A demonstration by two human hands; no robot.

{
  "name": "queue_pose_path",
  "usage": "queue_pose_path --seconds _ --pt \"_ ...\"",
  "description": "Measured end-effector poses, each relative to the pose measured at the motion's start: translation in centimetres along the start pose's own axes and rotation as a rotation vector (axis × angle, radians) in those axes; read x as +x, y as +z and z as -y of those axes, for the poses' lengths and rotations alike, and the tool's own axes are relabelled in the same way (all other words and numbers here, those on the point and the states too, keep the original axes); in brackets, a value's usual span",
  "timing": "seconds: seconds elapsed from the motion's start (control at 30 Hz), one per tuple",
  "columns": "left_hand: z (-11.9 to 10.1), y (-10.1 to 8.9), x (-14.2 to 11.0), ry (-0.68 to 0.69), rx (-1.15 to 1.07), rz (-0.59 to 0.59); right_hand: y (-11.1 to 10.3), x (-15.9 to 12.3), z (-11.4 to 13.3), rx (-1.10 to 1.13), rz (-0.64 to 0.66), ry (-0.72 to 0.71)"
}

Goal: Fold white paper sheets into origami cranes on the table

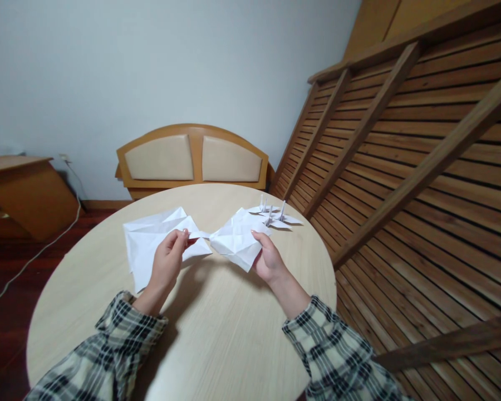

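A creased sheet of white origami paper (236, 240) is held up above the table between my two hands. My left hand (168, 257) pinches a narrow, pointed strip of it between thumb and fingers. At the wide, partly folded end, my right hand (270, 257) grips the paper with its thumb on top and fingers underneath. Behind my left hand lies a stack of creased white paper sheets (144, 245). Several folded white paper cranes (280, 218) stand just beyond my right hand, partly hidden by the held paper.
The round, pale wooden table (217, 334) fills the middle. A headboard with cream panels (195, 131) stands behind it. Wooden slats (384, 184) lean along the right side. At far left are a wooden desk (29, 195) and a white cable (37, 255) on the floor.
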State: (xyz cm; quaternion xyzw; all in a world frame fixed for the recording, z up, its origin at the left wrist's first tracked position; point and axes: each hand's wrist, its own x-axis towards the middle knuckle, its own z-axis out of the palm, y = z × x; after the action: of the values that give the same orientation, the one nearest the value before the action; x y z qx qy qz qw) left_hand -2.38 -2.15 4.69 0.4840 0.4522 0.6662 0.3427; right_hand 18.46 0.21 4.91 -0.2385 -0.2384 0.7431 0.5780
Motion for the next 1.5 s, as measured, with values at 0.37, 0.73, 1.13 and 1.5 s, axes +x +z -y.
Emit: queue_pose_path --seconds 0.37,0.73,1.13,1.5 --pt "-0.5 0.3 -0.1 -0.025 -0.110 -0.043 0.1 0.2 -0.1 0.036 -0.038 -0.103" --pt "-1.0 -0.1 0.7 -0.380 -0.279 -0.103 -1.5 0.8 1.7 0.107 0.073 -0.098" --pt "0.4 -0.4 0.6 -0.206 -0.254 -0.158 -0.8 1.1 0.8 0.023 0.144 -0.154" --pt "0.5 -0.1 1.0 -0.504 -0.522 -0.195 -2.2 2.1 -2.2 -0.269 -0.009 -0.312"
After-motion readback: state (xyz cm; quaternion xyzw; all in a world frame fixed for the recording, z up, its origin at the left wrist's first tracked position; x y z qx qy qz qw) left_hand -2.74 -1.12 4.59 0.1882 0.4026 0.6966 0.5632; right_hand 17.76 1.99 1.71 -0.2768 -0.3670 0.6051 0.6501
